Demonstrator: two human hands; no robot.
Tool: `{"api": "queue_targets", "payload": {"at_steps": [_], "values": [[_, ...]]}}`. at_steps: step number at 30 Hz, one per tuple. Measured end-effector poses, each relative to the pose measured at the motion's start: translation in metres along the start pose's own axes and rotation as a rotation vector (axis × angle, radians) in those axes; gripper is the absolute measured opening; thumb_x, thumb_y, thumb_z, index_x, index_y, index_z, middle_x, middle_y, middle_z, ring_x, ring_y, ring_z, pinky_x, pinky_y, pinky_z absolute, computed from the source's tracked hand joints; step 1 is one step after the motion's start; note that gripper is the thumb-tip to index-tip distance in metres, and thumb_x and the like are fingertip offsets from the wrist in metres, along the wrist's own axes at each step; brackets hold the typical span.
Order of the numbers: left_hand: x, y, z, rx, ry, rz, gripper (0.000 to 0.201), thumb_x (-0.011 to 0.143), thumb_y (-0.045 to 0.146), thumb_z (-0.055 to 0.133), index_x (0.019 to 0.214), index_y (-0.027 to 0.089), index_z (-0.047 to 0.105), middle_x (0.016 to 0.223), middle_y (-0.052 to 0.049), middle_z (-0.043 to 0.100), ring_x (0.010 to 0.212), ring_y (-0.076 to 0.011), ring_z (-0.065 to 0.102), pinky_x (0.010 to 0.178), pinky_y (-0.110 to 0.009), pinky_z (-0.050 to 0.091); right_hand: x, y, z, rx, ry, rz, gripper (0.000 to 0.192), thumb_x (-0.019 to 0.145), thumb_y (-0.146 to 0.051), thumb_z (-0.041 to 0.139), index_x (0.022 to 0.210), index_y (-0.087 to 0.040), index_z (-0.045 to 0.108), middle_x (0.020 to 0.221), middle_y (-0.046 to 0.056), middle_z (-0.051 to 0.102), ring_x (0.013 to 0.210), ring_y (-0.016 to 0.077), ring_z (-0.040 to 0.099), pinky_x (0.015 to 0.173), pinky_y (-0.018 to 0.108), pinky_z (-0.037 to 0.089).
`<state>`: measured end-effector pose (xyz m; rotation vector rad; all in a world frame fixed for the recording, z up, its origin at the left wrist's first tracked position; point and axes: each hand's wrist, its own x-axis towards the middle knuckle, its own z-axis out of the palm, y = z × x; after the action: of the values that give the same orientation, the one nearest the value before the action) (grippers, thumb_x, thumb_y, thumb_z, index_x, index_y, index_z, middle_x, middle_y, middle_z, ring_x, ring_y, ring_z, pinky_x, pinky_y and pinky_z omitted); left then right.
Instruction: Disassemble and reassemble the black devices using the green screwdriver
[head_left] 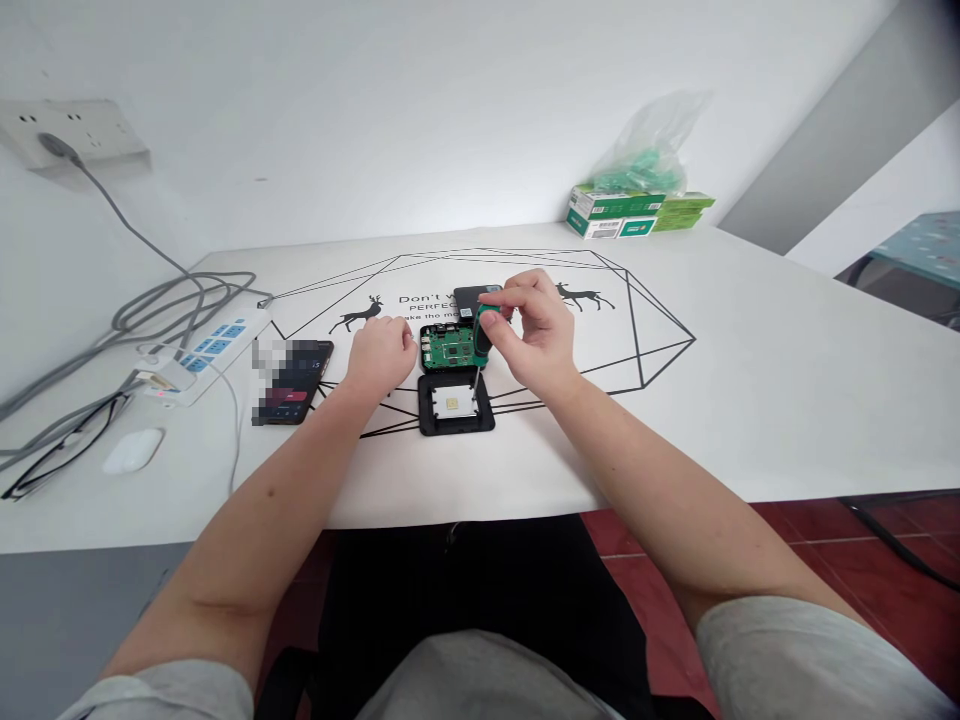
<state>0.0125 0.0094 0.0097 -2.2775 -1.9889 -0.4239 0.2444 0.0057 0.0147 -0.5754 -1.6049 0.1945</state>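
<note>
My right hand is wrapped round the black and green handle of a screwdriver. Its thin shaft points down to the right edge of a white plate with a small yellowish square on it. This plate lies in a square black plastic cover. Directly behind the cover sits a green circuit board in a black case. To the board's left, my left hand rests with its fingers curled; whatever may be inside them is hidden. Beyond the board is a flat black piece with a label, partly behind my right hand.
A phone lies left of my left hand. Farther left are a power strip with coiled cables, glasses and a white rounded case. Green and white boxes with a plastic bag on top stand at the back right.
</note>
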Motion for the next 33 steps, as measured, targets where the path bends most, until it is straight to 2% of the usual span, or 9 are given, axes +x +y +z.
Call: {"api": "queue_targets", "payload": {"at_steps": [3, 5, 9, 12, 17, 22, 27, 30, 33], "values": [[0.0, 0.001, 0.0, 0.008, 0.001, -0.001, 0.028, 0.103, 0.019, 0.049, 0.109, 0.02, 0.076, 0.116, -0.015, 0.079, 0.116, -0.0351, 0.067, 0.097, -0.046, 0.052, -0.003, 0.0, 0.007, 0.107, 0.019, 0.062, 0.038, 0.094, -0.062, 0.078, 0.098, -0.027, 0.064, 0.112, 0.006, 0.065, 0.091, 0.0199, 0.068, 0.078, 0.043, 0.061], [-0.001, 0.001, 0.0, 0.011, 0.002, 0.001, 0.027, 0.103, 0.018, 0.049, 0.108, 0.02, 0.076, 0.115, -0.014, 0.079, 0.115, -0.0347, 0.067, 0.096, -0.046, 0.052, -0.006, 0.0, 0.01, 0.198, 0.009, 0.111, 0.044, 0.092, -0.062, 0.082, 0.098, -0.027, 0.056, 0.121, 0.006, 0.067, 0.085, 0.0165, 0.071, 0.074, 0.038, 0.06], [-0.001, 0.002, 0.0, 0.021, 0.007, 0.006, 0.027, 0.103, 0.018, 0.049, 0.107, 0.02, 0.075, 0.115, -0.014, 0.08, 0.114, -0.0347, 0.066, 0.095, -0.046, 0.052, -0.009, 0.0, 0.011, 0.224, 0.01, 0.138, 0.053, 0.088, -0.063, 0.087, 0.097, -0.028, 0.049, 0.116, 0.003, 0.073, 0.077, 0.0149, 0.074, 0.07, 0.037, 0.059], [-0.001, 0.002, 0.0, 0.012, 0.007, 0.019, 0.026, 0.102, 0.018, 0.049, 0.107, 0.021, 0.075, 0.114, -0.013, 0.079, 0.113, -0.0343, 0.067, 0.096, -0.046, 0.052, -0.007, -0.002, 0.007, 0.167, -0.006, 0.086, 0.047, 0.09, -0.065, 0.083, 0.097, -0.028, 0.056, 0.112, 0.005, 0.077, 0.086, 0.0196, 0.077, 0.073, 0.04, 0.061], [-0.001, 0.003, -0.001, -0.007, -0.008, 0.027, 0.026, 0.102, 0.018, 0.049, 0.107, 0.021, 0.075, 0.112, -0.014, 0.079, 0.113, -0.0346, 0.067, 0.096, -0.046, 0.053, -0.002, -0.007, -0.001, 0.087, -0.106, -0.057, 0.029, 0.104, -0.057, 0.067, 0.107, -0.029, 0.075, 0.11, 0.009, 0.083, 0.107, 0.027, 0.078, 0.084, 0.046, 0.062], [-0.001, 0.004, -0.001, -0.046, -0.013, 0.025, 0.025, 0.102, 0.017, 0.05, 0.107, 0.021, 0.074, 0.112, -0.014, 0.079, 0.114, -0.0345, 0.067, 0.097, -0.046, 0.052, 0.002, -0.008, -0.006, 0.058, -0.163, -0.009, 0.033, 0.11, -0.051, 0.055, 0.111, -0.032, 0.082, 0.11, 0.007, 0.083, 0.111, 0.0285, 0.075, 0.102, 0.056, 0.06], [-0.001, 0.004, 0.002, -0.087, 0.003, 0.084, 0.023, 0.101, 0.017, 0.051, 0.102, 0.021, 0.073, 0.106, -0.013, 0.078, 0.109, -0.033, 0.067, 0.096, -0.045, 0.053, 0.006, -0.002, -0.009, 0.125, -0.175, 0.035, 0.03, 0.107, -0.053, 0.061, 0.104, -0.03, 0.08, 0.103, 0.006, 0.079, 0.103, 0.0259, 0.071, 0.094, 0.051, 0.059], [-0.003, 0.007, 0.003, -0.169, 0.025, 0.187, 0.022, 0.1, 0.017, 0.051, 0.099, 0.022, 0.072, 0.104, -0.011, 0.078, 0.107, -0.0311, 0.068, 0.098, -0.044, 0.053, 0.007, 0.001, -0.008, 0.155, -0.195, 0.059, 0.033, 0.102, -0.059, 0.068, 0.104, -0.027, 0.077, 0.099, 0.005, 0.073, 0.091, 0.0219, 0.066, 0.084, 0.043, 0.057], [-0.008, 0.011, 0.001, -0.25, 0.02, 0.323, 0.022, 0.101, 0.018, 0.05, 0.1, 0.022, 0.072, 0.102, -0.009, 0.077, 0.106, -0.0287, 0.068, 0.1, -0.043, 0.053, 0.006, 0.003, -0.005, 0.127, -0.207, 0.077, 0.039, 0.099, -0.064, 0.072, 0.105, -0.026, 0.074, 0.096, 0.003, 0.068, 0.086, 0.0196, 0.061, 0.082, 0.041, 0.056]]}}
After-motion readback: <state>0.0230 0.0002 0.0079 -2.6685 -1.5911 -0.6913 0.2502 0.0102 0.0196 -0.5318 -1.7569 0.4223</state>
